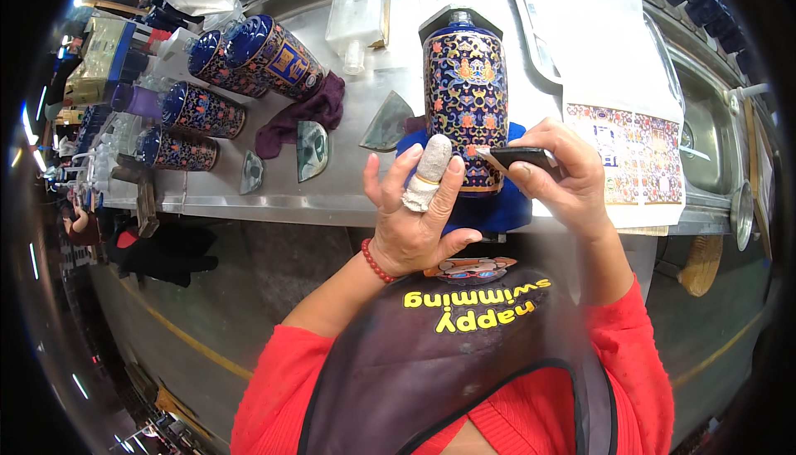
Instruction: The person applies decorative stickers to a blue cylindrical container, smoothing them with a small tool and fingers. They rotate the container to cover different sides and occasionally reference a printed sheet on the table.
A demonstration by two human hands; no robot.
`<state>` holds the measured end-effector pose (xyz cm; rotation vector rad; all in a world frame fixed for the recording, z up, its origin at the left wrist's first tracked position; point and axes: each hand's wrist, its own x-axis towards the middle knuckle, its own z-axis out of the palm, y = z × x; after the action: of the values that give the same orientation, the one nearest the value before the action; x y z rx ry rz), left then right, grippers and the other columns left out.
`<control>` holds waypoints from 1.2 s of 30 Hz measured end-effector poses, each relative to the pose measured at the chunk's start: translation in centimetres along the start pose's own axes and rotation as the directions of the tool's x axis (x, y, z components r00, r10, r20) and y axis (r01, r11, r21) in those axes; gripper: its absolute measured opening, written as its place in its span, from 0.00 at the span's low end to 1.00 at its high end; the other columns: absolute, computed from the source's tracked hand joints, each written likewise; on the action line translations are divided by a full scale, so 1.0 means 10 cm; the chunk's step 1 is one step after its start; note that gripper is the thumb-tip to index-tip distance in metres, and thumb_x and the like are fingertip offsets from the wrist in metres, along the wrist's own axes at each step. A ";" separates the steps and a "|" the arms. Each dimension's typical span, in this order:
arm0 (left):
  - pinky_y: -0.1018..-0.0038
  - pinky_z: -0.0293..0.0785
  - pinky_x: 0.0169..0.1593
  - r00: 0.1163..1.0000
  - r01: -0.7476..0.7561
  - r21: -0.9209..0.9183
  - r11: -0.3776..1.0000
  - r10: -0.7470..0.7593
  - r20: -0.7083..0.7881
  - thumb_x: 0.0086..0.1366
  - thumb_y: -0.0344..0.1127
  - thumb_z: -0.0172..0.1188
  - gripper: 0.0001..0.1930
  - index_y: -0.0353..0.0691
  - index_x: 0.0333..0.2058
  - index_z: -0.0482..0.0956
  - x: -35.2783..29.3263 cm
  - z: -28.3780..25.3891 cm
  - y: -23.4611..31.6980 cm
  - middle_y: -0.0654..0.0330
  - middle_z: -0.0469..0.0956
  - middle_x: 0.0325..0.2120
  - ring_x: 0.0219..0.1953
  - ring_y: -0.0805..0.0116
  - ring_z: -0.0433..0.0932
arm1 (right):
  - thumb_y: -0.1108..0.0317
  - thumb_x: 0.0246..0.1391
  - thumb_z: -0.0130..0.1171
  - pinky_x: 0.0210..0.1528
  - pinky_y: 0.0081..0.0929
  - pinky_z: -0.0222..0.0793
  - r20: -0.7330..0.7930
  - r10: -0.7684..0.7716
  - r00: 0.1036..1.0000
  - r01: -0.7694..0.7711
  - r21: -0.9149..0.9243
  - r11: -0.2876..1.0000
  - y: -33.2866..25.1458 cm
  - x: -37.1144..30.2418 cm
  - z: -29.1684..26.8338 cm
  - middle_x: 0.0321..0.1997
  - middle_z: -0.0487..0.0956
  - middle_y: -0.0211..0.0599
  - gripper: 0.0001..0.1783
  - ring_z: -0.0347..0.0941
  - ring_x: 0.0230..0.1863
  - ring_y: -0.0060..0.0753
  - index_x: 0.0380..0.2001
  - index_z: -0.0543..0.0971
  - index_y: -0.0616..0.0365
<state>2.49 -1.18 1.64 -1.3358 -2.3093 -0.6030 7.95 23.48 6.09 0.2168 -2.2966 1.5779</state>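
Note:
A dark blue bottle with a colourful floral pattern lies in front of me, its neck pointing away. Its near end is over a blue cloth. My left hand is at the bottle's lower left side with fingers spread; one finger wears a whitish cover held by a band. Whether the fingertips press on the bottle, I cannot tell. Between thumb and fingers, my right hand grips a small black-handled knife. Its short pale tip points at the bottle's lower right edge.
Several patterned bottles lie at the left, near a purple cloth. Greenish scraper-like pieces rest on the metal table. A clear squarish container lies at the back. To the right are printed pattern sheets and a sink.

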 end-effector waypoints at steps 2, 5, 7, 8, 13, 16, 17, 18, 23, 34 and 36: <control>0.39 0.36 0.72 0.999 -0.033 0.046 0.998 0.033 -0.001 0.71 0.71 0.45 0.41 0.39 0.64 0.76 0.02 -0.01 0.02 0.48 0.71 0.64 0.68 0.52 0.59 | 0.75 0.57 0.68 0.37 0.21 0.66 -0.035 0.064 0.997 -0.062 0.056 0.996 0.02 -0.07 0.05 0.35 0.79 0.35 0.09 0.73 0.36 0.23 0.40 0.82 0.66; 0.40 0.36 0.72 0.998 -0.062 0.088 0.994 0.061 0.009 0.69 0.71 0.48 0.41 0.39 0.63 0.76 0.04 -0.03 0.03 0.48 0.70 0.63 0.68 0.51 0.59 | 0.74 0.60 0.67 0.37 0.19 0.65 -0.071 0.156 0.985 -0.145 0.145 0.979 0.07 -0.14 0.11 0.35 0.77 0.32 0.09 0.71 0.35 0.20 0.41 0.80 0.66; 0.41 0.36 0.73 0.996 -0.088 0.109 0.990 0.087 0.012 0.69 0.71 0.49 0.41 0.39 0.63 0.76 0.05 -0.03 0.04 0.47 0.70 0.63 0.68 0.50 0.59 | 0.72 0.60 0.67 0.35 0.18 0.66 -0.113 0.144 0.983 -0.129 0.132 0.983 0.10 -0.15 0.14 0.33 0.78 0.31 0.09 0.72 0.33 0.19 0.41 0.81 0.64; 0.41 0.36 0.73 0.996 -0.093 0.108 0.990 0.092 0.011 0.69 0.71 0.49 0.41 0.40 0.63 0.77 0.05 -0.03 0.04 0.47 0.70 0.63 0.68 0.50 0.59 | 0.71 0.59 0.68 0.33 0.19 0.68 -0.143 0.122 0.982 -0.107 0.111 0.988 0.12 -0.15 0.15 0.32 0.79 0.31 0.09 0.74 0.32 0.18 0.40 0.81 0.63; 0.40 0.38 0.73 0.992 -0.129 0.097 0.987 0.128 0.023 0.70 0.70 0.49 0.38 0.43 0.61 0.78 0.02 -0.02 0.06 0.47 0.73 0.60 0.66 0.51 0.61 | 0.68 0.59 0.69 0.32 0.20 0.70 -0.172 0.127 0.977 -0.109 0.111 0.988 0.18 -0.15 0.17 0.31 0.81 0.31 0.10 0.76 0.31 0.18 0.39 0.82 0.62; 0.40 0.37 0.72 0.992 -0.124 -0.061 0.990 0.124 -0.009 0.73 0.66 0.46 0.35 0.44 0.61 0.79 -0.02 -0.03 0.03 0.53 0.73 0.63 0.67 0.54 0.61 | 0.68 0.59 0.70 0.32 0.20 0.70 -0.180 0.130 0.975 -0.108 0.123 0.987 0.20 -0.16 0.18 0.31 0.80 0.31 0.10 0.75 0.30 0.18 0.39 0.82 0.62; 0.40 0.37 0.73 0.997 -0.057 -0.099 0.993 0.053 -0.049 0.73 0.66 0.46 0.35 0.43 0.61 0.80 -0.04 -0.03 0.03 0.51 0.74 0.62 0.67 0.53 0.62 | 0.68 0.60 0.69 0.32 0.20 0.70 -0.184 0.137 0.973 -0.114 0.130 0.985 0.20 -0.16 0.18 0.31 0.80 0.30 0.10 0.75 0.30 0.18 0.39 0.82 0.62; 0.40 0.38 0.73 0.997 0.015 -0.114 0.993 -0.024 -0.071 0.74 0.64 0.46 0.34 0.42 0.60 0.80 -0.05 -0.01 0.02 0.51 0.76 0.60 0.66 0.52 0.63 | 0.67 0.60 0.69 0.33 0.20 0.70 -0.193 0.141 0.971 -0.115 0.139 0.984 0.21 -0.16 0.18 0.31 0.80 0.30 0.10 0.75 0.30 0.18 0.39 0.82 0.62; 0.42 0.39 0.73 0.998 -0.021 -0.050 0.999 0.018 -0.064 0.74 0.62 0.48 0.31 0.45 0.60 0.81 -0.13 0.00 0.01 0.52 0.77 0.58 0.66 0.54 0.64 | 0.67 0.62 0.68 0.33 0.18 0.69 -0.195 0.173 0.965 -0.135 0.196 0.971 0.20 -0.17 0.19 0.31 0.80 0.29 0.09 0.73 0.31 0.16 0.39 0.81 0.62; 0.41 0.39 0.72 0.994 -0.082 0.002 0.997 0.082 -0.070 0.74 0.61 0.48 0.27 0.52 0.56 0.84 0.00 -0.02 0.01 0.59 0.77 0.59 0.65 0.58 0.64 | 0.67 0.62 0.68 0.32 0.19 0.68 -0.214 0.133 0.968 -0.112 0.107 0.988 0.17 -0.16 0.19 0.30 0.79 0.28 0.09 0.72 0.30 0.16 0.38 0.81 0.62; 0.40 0.39 0.72 0.989 -0.120 0.023 0.993 0.121 -0.082 0.74 0.61 0.48 0.26 0.52 0.56 0.84 0.02 -0.03 0.01 0.60 0.77 0.59 0.65 0.58 0.64 | 0.67 0.62 0.68 0.32 0.19 0.68 -0.217 0.142 0.966 -0.115 0.135 0.984 0.17 -0.16 0.19 0.30 0.79 0.28 0.09 0.72 0.30 0.16 0.38 0.81 0.61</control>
<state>2.55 -1.15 2.01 -1.4031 -2.1456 -0.5858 8.55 22.22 3.42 -0.0817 -2.0795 1.7111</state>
